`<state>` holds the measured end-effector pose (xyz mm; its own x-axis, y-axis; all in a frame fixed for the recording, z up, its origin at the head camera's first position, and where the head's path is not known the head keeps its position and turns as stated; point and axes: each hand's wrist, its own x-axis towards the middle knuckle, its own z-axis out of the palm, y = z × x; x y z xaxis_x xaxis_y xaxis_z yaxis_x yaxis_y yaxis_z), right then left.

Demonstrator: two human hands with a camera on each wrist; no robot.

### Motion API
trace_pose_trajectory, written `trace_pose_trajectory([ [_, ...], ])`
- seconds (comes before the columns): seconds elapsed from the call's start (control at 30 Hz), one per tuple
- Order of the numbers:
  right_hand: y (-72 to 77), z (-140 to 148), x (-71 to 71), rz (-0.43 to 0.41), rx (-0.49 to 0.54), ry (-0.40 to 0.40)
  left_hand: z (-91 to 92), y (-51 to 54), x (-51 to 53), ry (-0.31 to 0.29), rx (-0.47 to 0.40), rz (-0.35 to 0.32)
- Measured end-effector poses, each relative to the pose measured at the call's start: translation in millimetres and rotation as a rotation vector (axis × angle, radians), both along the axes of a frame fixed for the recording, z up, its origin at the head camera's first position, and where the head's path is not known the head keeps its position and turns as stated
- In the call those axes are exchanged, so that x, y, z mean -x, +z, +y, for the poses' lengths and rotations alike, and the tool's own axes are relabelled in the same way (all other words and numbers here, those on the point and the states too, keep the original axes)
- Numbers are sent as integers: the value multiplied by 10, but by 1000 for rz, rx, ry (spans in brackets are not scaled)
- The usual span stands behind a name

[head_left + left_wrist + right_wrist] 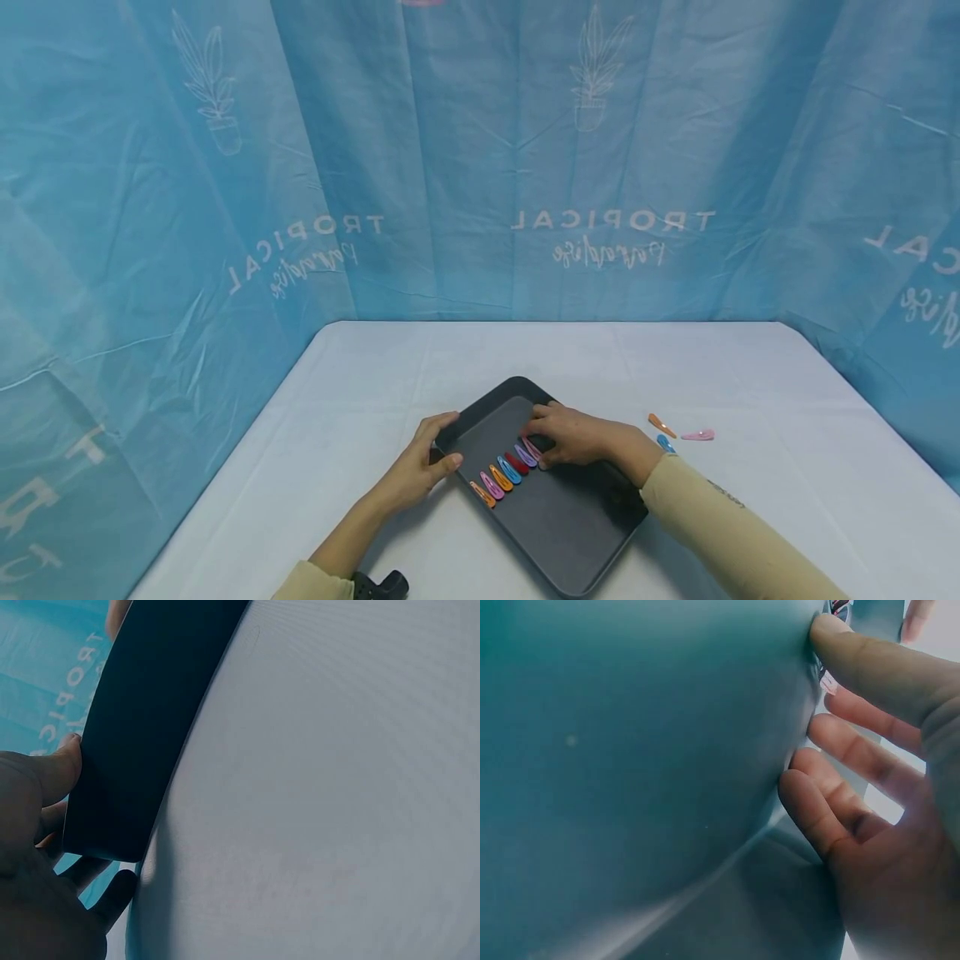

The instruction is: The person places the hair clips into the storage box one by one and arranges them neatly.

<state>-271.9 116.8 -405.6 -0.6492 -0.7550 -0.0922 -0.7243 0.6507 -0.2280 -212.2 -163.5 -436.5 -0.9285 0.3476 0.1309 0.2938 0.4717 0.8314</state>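
A dark grey baking tray (577, 533) lies at a slant on the white table. My left hand (420, 467) grips its left corner, the thumb on one side and the fingers round the other; the left wrist view shows this hand (45, 825) against the tray's outer wall (142, 750). Inside the tray, snap hair clips form a slanting row, from an orange clip (482, 494) to a purple clip (525, 455). At the row's far end my right hand (573, 435) pinches a pink hair clip (532, 448) between thumb and fingertips, low against the tray floor.
Right of the tray, an orange clip (662, 426), a pale pink clip (698, 435) and a blue clip (665, 443) lie loose on the white tablecloth (787, 500). Blue printed curtains (480, 167) enclose the table's back and sides.
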Motion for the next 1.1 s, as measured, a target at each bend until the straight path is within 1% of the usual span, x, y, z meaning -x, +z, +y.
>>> trace_pose_trajectory([
  [0.17,3,-9,0,-12,-8,-8,-4,-11,5,2,10,6],
  [0.37,1,-4,3,-3,-13,2,-4,-10,0,-1,4,3],
  [0.57,1,12,1,-6,10,17,-1,-6,0,-2,7,11],
  [0.77,12,43,-3,-16,61,21,-4,-13,4,-9,10,17],
  [0.87,45,70,-16,-20,93,4,-5,-13,4,-8,9,16],
  [1.1,223,171,-63,-40,179,-34,3,-13,3,3,-3,8],
])
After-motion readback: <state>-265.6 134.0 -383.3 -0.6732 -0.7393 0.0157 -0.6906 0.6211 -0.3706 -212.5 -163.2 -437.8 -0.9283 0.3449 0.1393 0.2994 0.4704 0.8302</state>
